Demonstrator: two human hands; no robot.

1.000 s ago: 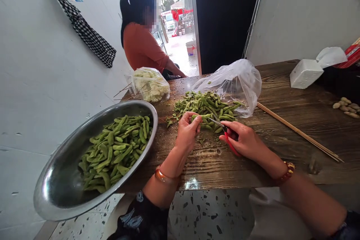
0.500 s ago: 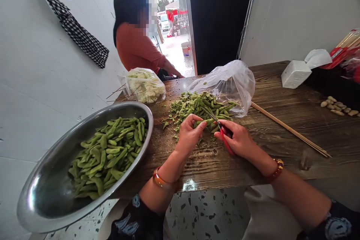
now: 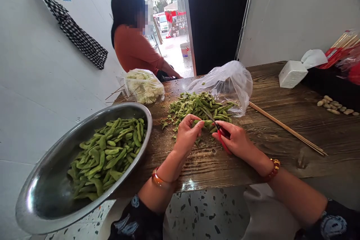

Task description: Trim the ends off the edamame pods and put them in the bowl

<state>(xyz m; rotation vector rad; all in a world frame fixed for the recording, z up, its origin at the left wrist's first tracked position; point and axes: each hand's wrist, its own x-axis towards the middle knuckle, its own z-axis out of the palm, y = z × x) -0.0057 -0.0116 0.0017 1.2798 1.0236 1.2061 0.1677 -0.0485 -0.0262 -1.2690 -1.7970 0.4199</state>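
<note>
Between thumb and fingers my left hand pinches a green edamame pod. Red-handled scissors are in my right hand, their blades at the pod's right end. I cannot tell whether the blades are fully closed. Just beyond both hands lies a pile of edamame pods with leafy trimmings on the wooden table. To the left, a large metal bowl holds many more pods.
Behind the pile rests a clear plastic bag; a bag of cauliflower is at its left. Thin wooden skewers lie on the right, near peanuts and a tissue pack. A person in an orange top sits beyond the table.
The view has shifted slightly, so most things appear a little further left. Both hands keep their hold on the pod and the scissors, nearly unmoved.
</note>
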